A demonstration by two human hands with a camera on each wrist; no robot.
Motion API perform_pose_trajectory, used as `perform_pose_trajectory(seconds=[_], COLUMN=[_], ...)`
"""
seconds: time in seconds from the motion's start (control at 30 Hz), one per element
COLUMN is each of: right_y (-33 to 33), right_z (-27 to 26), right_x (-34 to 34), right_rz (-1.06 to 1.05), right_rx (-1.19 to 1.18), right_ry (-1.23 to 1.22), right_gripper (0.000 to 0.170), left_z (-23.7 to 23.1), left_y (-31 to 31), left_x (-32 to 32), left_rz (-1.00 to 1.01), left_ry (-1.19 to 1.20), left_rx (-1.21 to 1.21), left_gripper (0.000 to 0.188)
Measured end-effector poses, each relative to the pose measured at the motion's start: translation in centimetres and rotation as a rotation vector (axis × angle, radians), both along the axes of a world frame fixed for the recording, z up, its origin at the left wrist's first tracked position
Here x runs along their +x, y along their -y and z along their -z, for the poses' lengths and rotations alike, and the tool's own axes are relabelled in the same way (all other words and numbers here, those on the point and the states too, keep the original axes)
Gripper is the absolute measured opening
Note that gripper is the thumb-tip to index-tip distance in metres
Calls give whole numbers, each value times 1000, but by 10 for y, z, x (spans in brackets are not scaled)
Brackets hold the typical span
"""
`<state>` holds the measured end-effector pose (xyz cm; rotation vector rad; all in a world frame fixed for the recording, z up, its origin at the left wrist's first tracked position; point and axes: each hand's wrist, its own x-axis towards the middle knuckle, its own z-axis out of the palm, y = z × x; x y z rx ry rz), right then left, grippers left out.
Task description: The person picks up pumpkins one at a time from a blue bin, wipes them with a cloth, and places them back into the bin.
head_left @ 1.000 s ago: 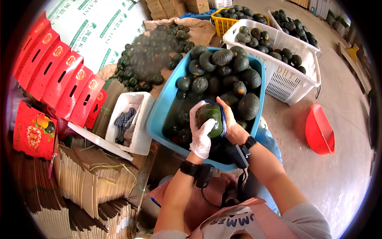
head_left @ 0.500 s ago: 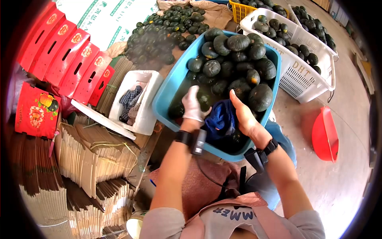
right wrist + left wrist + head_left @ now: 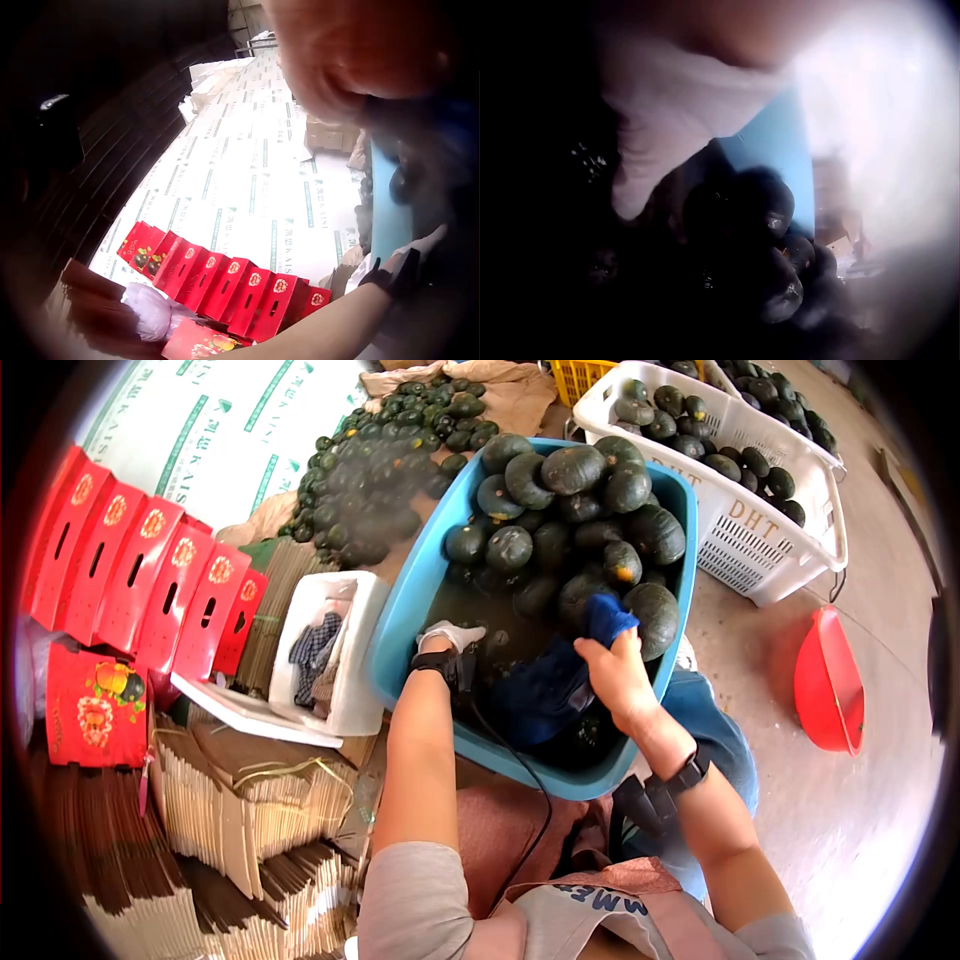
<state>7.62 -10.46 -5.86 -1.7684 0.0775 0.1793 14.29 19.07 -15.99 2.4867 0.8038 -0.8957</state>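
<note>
A blue tub point(image 3: 405, 585) holds dark water and many dark green squashes point(image 3: 573, 470). At its left inner side, my white-gloved left hand point(image 3: 448, 637) is low in the tub, thumb spread straight; dark water hides part of the fingers. The left wrist view shows the glove point(image 3: 667, 112) pointing down beside dark squashes point(image 3: 763, 201). Over the tub's right part, my bare right hand point(image 3: 620, 675) grips a dark blue cloth point(image 3: 545, 695), which hangs down to the left. In the right wrist view that hand point(image 3: 352, 60) is blurred near the top.
White crates point(image 3: 760, 550) of squashes stand behind and right, a red basin point(image 3: 830, 680) on the floor at right. A foam box point(image 3: 360, 660) with cloths, red cartons point(image 3: 135, 580) and stacked cardboard point(image 3: 200, 790) lie left. More squashes point(image 3: 390, 450) lie on a sheet behind.
The green squash held between both hands has left them. My left hand has gone down and left into the tub; my right hand has drawn the blue cloth away from it.
</note>
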Motion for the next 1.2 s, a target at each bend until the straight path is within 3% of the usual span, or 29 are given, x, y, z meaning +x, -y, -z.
perform_pose_trajectory(seconds=[0.03, 0.1, 0.13, 0.17, 0.23, 0.27, 0.33, 0.43, 0.5, 0.53, 0.57, 0.6, 0.63, 0.7, 0.73, 0.77, 0.83, 0.87, 0.9, 0.97, 1.0, 1.03, 1.1, 1.2], right_y=[-1, -1, 1, -2, -6, -7, -6, -14, -15, -13, -16, -21, -26, -39, -41, -41, -38, -40, -43, -43, -36, -28, -22, -22], right_z=[16, -26, -6, 2, 13, 17, 14, 14, 18, 3, 12, 20, 21, 17, 19, 20, 7, 11, 15, 20, 14, 8, 4, 13], right_x=[0, -12, -9, -10, -14, -15, -14, -7, -3, -6, -6, -5, -5, -11, -12, -13, -22, -20, -16, 5, 18, 30, 35, 38], right_rz=[10, -91, -198, -194, -216, -245, -265, -218, -108, -200, -268, -321, -372, -295, -398, -498, -517, -439, -356, -329, -308, -292, -252, -282], right_rx=[171, 399, 238, 241, 205, 215, 137, 2, -141, -113, -260, -290, -319, -223, -279, -333, -502, -470, -438, -236, -149, -60, 744, 1231], right_ry=[-22, -221, -79, -78, 79, 71, 107, 269, 492, 460, 463, 515, 567, 702, 657, 611, 710, 722, 731, 441, 214, -13, -458, -598], right_gripper=[56, 56, 52, 52, 44, 46, 47, 49, 55, 61, 67, 69, 73, 78, 78, 79, 76, 75, 73, 70, 63, 56, 55, 50], left_z=[-19, -59, 6, 14, 14, 18, 25, 13, -7, -16, -25, -27, -53, -76, -75, -84, -71, -38, -20, -92, -80, -83, -89, -92], left_y=[22, 71, 43, 44, 42, 34, 10, 32, 31, 34, 38, 40, 60, 88, 99, 103, 133, 126, 123, 157, 146, 148, 155, 168], left_x=[-1, -11, 2, 4, -7, -10, -14, -16, -29, -37, -44, -50, -63, -85, -85, -78, -88, -78, -75, -103, -108, -110, -116, -109], left_rz=[11, 22, -24, 23, 312, 312, -3, -63, -78, -92, -105, 3, -57, 156, -33, -632, -195, -254, -55, -198, 262, 291, 234, 60], left_ry=[2, -17, 67, 111, 132, 137, 330, 364, 540, 692, 841, 953, 972, 1184, 1044, 731, 1222, 1215, 1348, 1169, 1311, 1323, 1398, 1573], left_rx=[-6, 295, 289, 270, 295, 303, -119, 10, -196, -349, -504, -477, -653, -448, -815, -1465, -1109, -1141, -848, -1090, -459, -426, -554, -789], left_gripper=[97, 90, 77, 70, 69, 69, 77, 86, 89, 89, 90, 93, 98, 90, 69, 48, 35, 33, 33, 77, 100, 105, 102, 97])
